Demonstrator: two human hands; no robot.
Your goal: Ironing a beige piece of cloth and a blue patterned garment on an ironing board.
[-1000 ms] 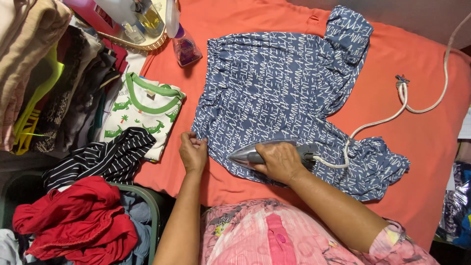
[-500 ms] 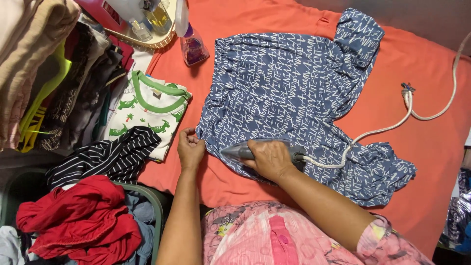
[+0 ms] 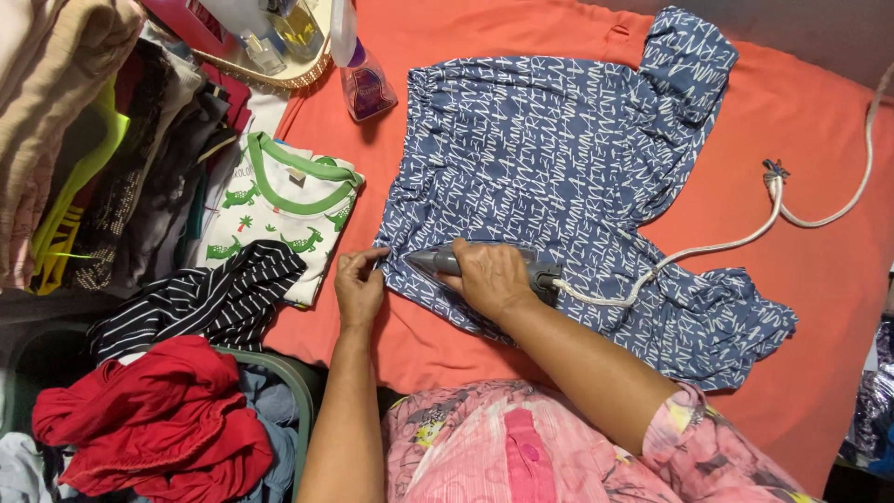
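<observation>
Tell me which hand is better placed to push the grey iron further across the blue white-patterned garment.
Right. The right hand already grips the grey iron on the blue white-patterned garment; the left hand only pinches the garment's edge, holding it taut.

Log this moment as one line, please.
right hand: grips iron on blue patterned garment | left hand: pinches garment edge | surface: orange cloth

A blue garment (image 3: 559,140) (white scribble print) lies on an orange sheet (image 3: 819,270), beside a grey iron (image 3: 447,261).
</observation>
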